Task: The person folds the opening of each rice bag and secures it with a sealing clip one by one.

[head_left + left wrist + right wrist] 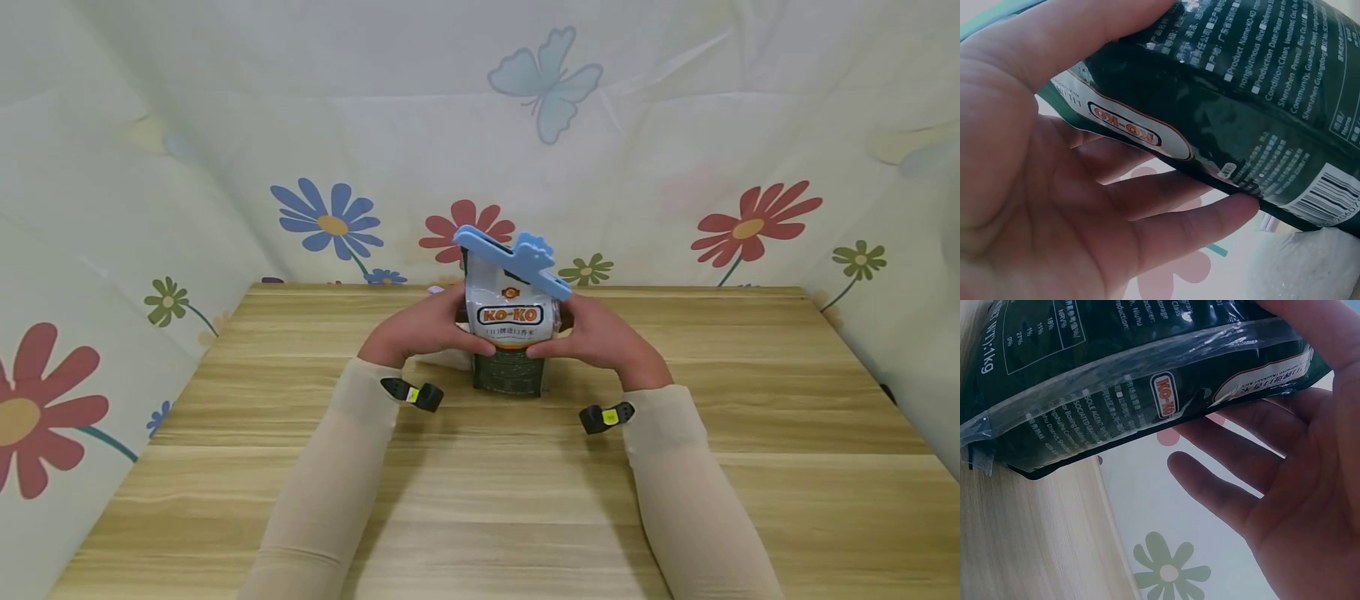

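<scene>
A dark green and white KO-KO rice bag [510,371] stands over the middle of the table. Across its top sits a light blue bag clip [517,260], slanting down to the right. My left hand [426,325] holds the bag's left side, thumb on the near face and fingers behind. On the opposite side, my right hand [602,335] grips it likewise. Printed text and a barcode show on the bag [1210,106] in the left wrist view. In the right wrist view the bag's [1110,406] clear side seam is visible, with the fingers spread along its far side.
Behind the bag's left side lies a whitish, crinkled plastic item [1304,269], mostly hidden. The wood-grain table [495,517] reaches back to a white curtain [375,125] printed with flowers and a butterfly. Each wrist wears a small black camera.
</scene>
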`<state>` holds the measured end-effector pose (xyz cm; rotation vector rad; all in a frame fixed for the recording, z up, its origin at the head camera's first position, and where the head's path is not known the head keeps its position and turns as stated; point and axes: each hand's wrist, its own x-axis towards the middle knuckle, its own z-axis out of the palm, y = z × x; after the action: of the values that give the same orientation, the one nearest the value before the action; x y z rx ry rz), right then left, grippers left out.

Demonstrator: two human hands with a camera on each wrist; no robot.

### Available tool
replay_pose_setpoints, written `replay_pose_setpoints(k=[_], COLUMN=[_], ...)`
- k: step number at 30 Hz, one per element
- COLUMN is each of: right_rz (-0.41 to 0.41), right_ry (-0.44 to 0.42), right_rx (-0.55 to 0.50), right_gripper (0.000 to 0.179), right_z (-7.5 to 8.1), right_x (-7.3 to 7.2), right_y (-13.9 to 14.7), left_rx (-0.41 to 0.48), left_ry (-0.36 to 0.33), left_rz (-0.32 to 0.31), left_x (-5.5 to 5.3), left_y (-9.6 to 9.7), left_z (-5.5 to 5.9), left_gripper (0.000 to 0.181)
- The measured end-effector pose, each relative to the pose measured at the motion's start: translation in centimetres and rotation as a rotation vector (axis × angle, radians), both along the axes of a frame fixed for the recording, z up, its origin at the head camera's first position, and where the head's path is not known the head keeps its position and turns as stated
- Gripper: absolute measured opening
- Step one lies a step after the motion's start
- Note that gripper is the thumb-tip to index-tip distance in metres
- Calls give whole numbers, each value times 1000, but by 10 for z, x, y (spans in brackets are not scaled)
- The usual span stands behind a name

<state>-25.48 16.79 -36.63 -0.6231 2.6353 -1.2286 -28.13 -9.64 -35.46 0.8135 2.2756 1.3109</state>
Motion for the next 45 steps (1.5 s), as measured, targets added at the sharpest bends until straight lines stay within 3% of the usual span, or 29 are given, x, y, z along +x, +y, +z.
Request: replay_pose_setpoints(k=[18,29,36,40,45], right_rz=[8,27,79,77,59], right_ry=[1,-19,-47,-65,-64], right_rx=[-47,-89,-185,-183,-159], right_gripper=[76,68,64,63,57], right_z=[1,6,11,15,14], right_x=[1,1,2,4,2], right_y=[8,16,23,27,33], left_rx=[0,66,111,141,158], left_ry=[90,106,75,37,-39], left_rz=[17,18,39,46,103], left_x=[-1,1,2,4,4], left_y=[7,14,21,25,33], left_z=[-2,-3,-5,-7,-12], left_gripper=[74,73,64,61,62])
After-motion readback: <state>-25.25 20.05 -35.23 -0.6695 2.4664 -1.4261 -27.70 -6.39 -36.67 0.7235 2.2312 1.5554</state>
